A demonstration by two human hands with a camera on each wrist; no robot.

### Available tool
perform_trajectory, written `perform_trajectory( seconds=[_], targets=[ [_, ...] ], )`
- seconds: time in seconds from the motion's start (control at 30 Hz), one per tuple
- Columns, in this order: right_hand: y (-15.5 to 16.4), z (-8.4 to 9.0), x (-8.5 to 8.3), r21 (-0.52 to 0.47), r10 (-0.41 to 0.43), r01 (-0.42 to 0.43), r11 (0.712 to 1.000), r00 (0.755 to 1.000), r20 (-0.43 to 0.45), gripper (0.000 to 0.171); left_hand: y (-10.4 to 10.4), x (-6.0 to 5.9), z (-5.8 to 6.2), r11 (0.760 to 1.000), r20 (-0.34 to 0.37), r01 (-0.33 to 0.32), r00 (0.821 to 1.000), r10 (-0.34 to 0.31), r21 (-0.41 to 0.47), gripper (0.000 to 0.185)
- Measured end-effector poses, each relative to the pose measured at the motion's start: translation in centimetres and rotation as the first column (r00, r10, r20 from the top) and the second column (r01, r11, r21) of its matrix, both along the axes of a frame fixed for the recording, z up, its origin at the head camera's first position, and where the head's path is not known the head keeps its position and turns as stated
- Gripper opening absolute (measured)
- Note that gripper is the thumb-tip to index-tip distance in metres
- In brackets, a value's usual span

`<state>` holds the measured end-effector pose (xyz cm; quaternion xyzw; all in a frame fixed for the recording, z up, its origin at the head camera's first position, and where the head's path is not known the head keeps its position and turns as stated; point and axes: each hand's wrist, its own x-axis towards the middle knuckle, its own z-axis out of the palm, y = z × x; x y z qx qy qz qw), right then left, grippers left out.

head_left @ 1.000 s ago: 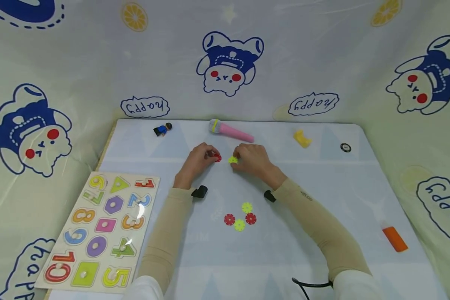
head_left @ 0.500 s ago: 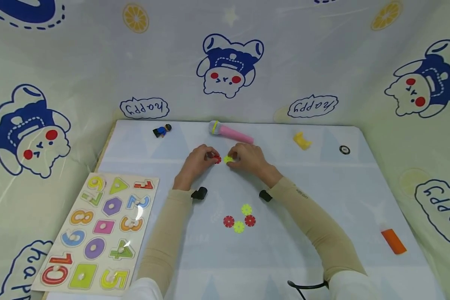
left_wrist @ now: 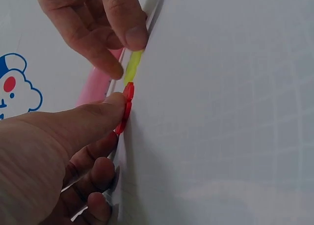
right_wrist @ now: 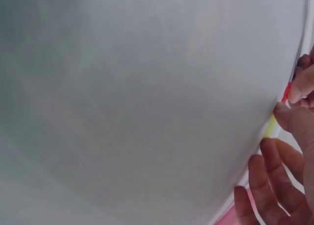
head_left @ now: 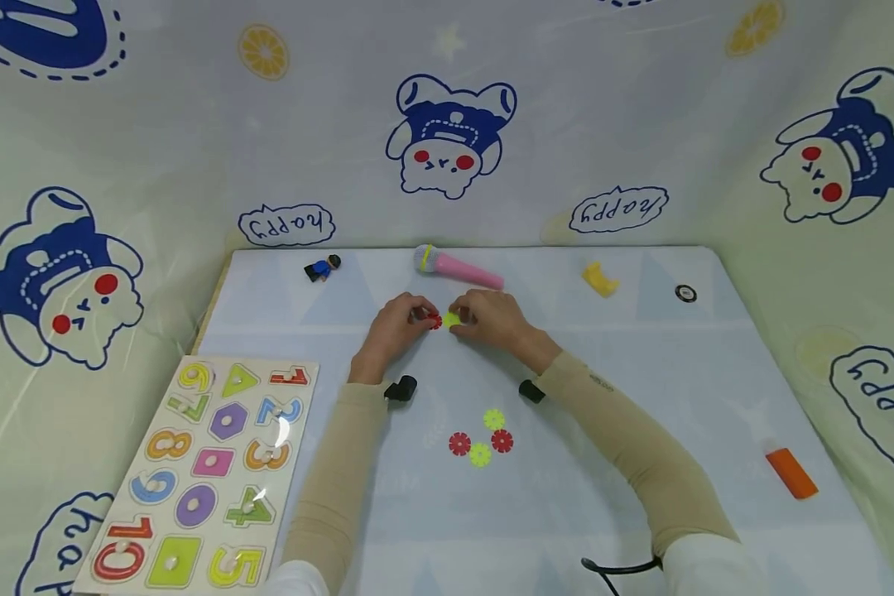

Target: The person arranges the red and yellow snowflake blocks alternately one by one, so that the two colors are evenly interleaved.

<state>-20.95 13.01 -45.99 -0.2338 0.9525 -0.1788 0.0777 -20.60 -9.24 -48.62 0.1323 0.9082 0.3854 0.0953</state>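
Near the back middle of the table, my left hand (head_left: 400,327) pinches a red notched disc (left_wrist: 126,107) between thumb and fingers. Facing it, my right hand (head_left: 494,319) pinches a yellow-green notched disc (head_left: 452,319) by its edges. In the left wrist view the two discs stand edge to edge, the yellow one (left_wrist: 132,67) right at the red one's rim. Closer to me lies a group of like discs: a red disc (head_left: 459,444), another red disc (head_left: 502,440), a yellow disc (head_left: 494,420) and a second yellow disc (head_left: 480,454).
A pink toy microphone (head_left: 462,268) lies just behind my hands. A number puzzle board (head_left: 309,393) is at left. Around the edges are a small toy figure (head_left: 323,267), a yellow piece (head_left: 600,280), a black ring-like wheel (head_left: 686,293) and an orange block (head_left: 792,473).
My right hand has moved left with the yellow disc, bringing it up to the red disc. The left hand keeps its pinch in nearly the same place. The head view has shifted slightly.
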Motion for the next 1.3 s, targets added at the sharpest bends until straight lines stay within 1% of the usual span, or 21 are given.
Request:
perform_trajectory(
  seconds=[0.13,0.23,0.3,0.4,0.53,0.63,0.7,0.8,0.87,0.97,1.03,1.13,1.23,1.3],
  targets=[
    [0.2,0.4,1.0,-0.025,-0.014,0.015,1.0,0.999,0.044,0.05,0.2,-0.1,0.3,1.0,-0.001,-0.007,1.0,0.007,0.009,0.019],
    [0.2,0.9,2.7,-0.042,-0.006,0.009,0.999,0.998,0.07,0.05,0.5,-0.2,0.7,0.999,-0.005,-0.046,0.999,0.046,-0.005,0.026],
    [0.1,1.0,4.2,-0.039,0.031,-0.029,0.999,0.998,0.058,0.045,0.8,-0.3,0.9,0.996,-0.007,-0.088,0.996,0.088,-0.034,0.034],
    [-0.1,1.0,6.8,-0.025,0.132,-0.131,0.991,0.991,0.022,0.041,1.4,-0.3,1.1,0.984,-0.01,-0.148,0.989,0.148,-0.097,0.046],
    [-0.1,0.7,10.8,0.033,0.271,-0.27,0.962,0.962,-0.025,0.042,1.7,-0.2,0.8,0.969,-0.031,-0.191,0.982,0.188,-0.158,0.051],
    [-0.1,0.4,13.1,0.1,0.341,-0.334,0.937,0.937,-0.07,0.047,1.7,-0.1,0.5,0.965,-0.048,-0.199,0.98,0.193,-0.173,0.051],
    [-0.1,0.3,14.1,0.135,0.375,-0.359,0.924,0.919,-0.121,0.047,1.7,-0.1,0.5,0.963,-0.051,-0.202,0.979,0.196,-0.177,0.051],
    [-0.2,0.2,15.0,0.165,0.41,-0.382,0.91,0.89,-0.2,0.041,1.9,-0.2,0.5,0.964,-0.056,-0.206,0.978,0.199,-0.171,0.05],
    [-0.1,0.2,15.4,0.176,0.423,-0.389,0.904,0.873,-0.244,0.036,2.1,-0.1,0.4,0.966,-0.068,-0.196,0.98,0.187,-0.167,0.047],
    [0.1,0.2,15.8,0.187,0.429,-0.39,0.902,0.861,-0.272,0.033,2.4,-0.1,0.0,0.976,-0.12,-0.151,0.984,0.133,-0.159,0.036],
    [0.3,0.1,16.0,0.184,0.419,-0.38,0.906,0.866,-0.273,0.032,2.7,0.0,-0.2,0.982,-0.168,-0.114,0.982,0.088,-0.152,0.027],
    [0.5,0.0,16.1,0.164,0.403,-0.37,0.914,0.874,-0.273,0.031,2.9,0.0,-0.3,0.985,-0.235,-0.066,0.972,0.028,-0.157,0.015],
    [0.6,0.0,16.1,0.137,0.389,-0.365,0.921,0.88,-0.272,0.027,3.0,0.1,-0.3,0.983,-0.268,-0.044,0.963,-0.005,-0.177,0.011],
    [0.6,-0.1,16.1,0.125,0.382,-0.361,0.924,0.882,-0.277,0.025,3.1,0.2,-0.3,0.981,-0.272,-0.037,0.962,-0.016,-0.188,0.012]
  ],
)
